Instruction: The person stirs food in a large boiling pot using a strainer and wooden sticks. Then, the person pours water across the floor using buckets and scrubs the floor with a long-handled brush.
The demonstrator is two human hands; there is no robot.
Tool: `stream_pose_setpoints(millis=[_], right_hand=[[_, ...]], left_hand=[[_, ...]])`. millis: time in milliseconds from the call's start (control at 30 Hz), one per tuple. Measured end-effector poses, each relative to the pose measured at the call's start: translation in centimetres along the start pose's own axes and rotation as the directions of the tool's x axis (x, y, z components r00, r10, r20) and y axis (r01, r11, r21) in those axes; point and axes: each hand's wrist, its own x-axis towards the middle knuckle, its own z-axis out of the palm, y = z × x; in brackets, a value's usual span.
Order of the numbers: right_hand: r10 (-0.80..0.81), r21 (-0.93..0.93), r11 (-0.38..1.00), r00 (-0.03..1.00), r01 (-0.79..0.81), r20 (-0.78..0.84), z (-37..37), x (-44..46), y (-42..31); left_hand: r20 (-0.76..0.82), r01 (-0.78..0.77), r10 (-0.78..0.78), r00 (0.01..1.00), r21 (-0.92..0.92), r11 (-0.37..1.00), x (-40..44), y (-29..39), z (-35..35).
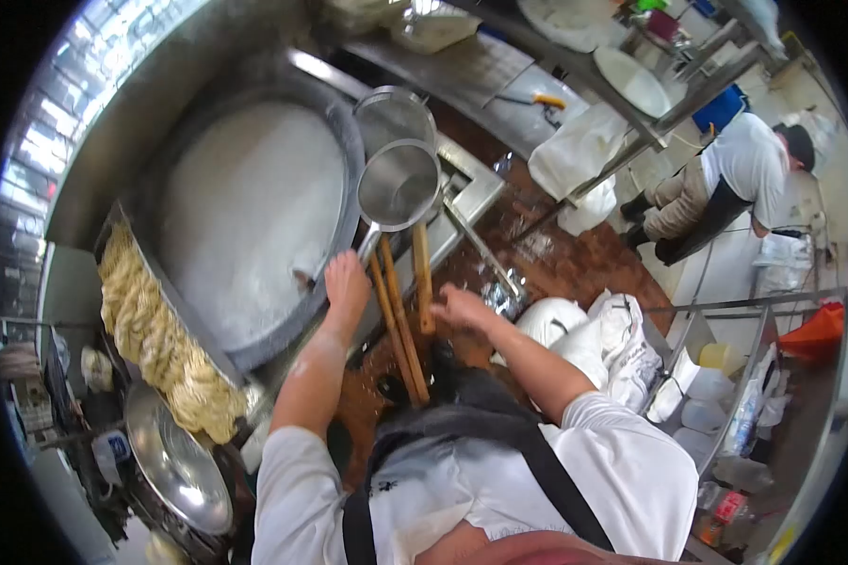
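Note:
My left hand (347,277) is at the right rim of a large round pot (254,207) of steaming, whitish liquid. Its fingers are closed by the metal handle of a round mesh strainer (399,185); the exact grip is hard to make out. A second strainer (393,118) lies behind the first. Long wooden sticks (400,325) and a flat wooden handle (423,282) lean between my hands. To their right is my right hand (459,308), fingers apart and holding nothing. A small dark object (303,279) shows in the liquid near the rim.
Pale yellow noodle-like strands (151,330) fill a tray left of the pot. Below it sits a metal bowl (179,457). White sacks (594,344) and a shelf of containers (711,405) are at right. Another person (740,179) bends over at the upper right.

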Motion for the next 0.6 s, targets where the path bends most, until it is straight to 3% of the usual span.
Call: stream_pose_setpoints(millis=[67,100,167,200,300,333,367,433,567,600], right_hand=[[-0.019,0.024,1.000,0.996,0.017,0.087,0.2,1.2,1.0],[-0.049,-0.142,0.989,0.999,0.046,-0.019,-12.0,1.4,5.5],[-0.035,-0.207,0.978,0.999,0.034,0.002,-15.0,-0.5,9.3],[0.001,-0.232,0.973,1.000,-0.004,-0.013,-17.3,-2.7,11.4],[-0.091,-0.285,0.957,0.991,0.059,-0.099,-17.3,-4.9,14.9],[-0.054,-0.286,0.958,0.994,0.025,-0.092,-18.3,-6.7,13.5],[-0.052,-0.288,0.958,0.992,0.017,-0.116,-18.7,-8.0,13.1],[-0.061,-0.300,0.954,0.987,0.013,-0.152,-20.1,-9.5,13.0],[-0.061,-0.247,0.968,0.991,0.029,-0.121,-23.1,-10.3,12.1],[-0.149,-0.305,0.947,0.979,0.101,-0.141,-23.1,-9.0,14.0]], left_hand=[[-0.123,-0.058,0.058,0.991,0.006,0.998,1.3,-0.9,2.0],[-0.335,-0.109,0.073,0.939,-0.091,0.990,7.9,8.2,1.4],[-0.075,0.056,-0.106,0.992,-0.494,0.868,10.3,11.3,3.8],[0.093,0.157,-0.127,0.987,-0.670,0.726,11.3,14.6,5.0],[0.279,0.239,0.124,0.952,-0.935,0.264,9.8,16.4,0.3],[0.212,0.186,0.045,0.976,-0.925,0.330,9.9,16.8,0.0],[0.131,0.099,0.097,0.987,-0.956,0.277,10.0,16.5,-0.3],[0.078,0.016,0.130,0.988,-0.904,0.426,8.7,18.8,-8.9],[-0.190,-0.316,0.293,0.937,-0.821,0.476,12.9,25.6,-19.3],[-0.243,-0.391,0.348,0.906,-0.796,0.462,14.2,28.4,-22.4]])
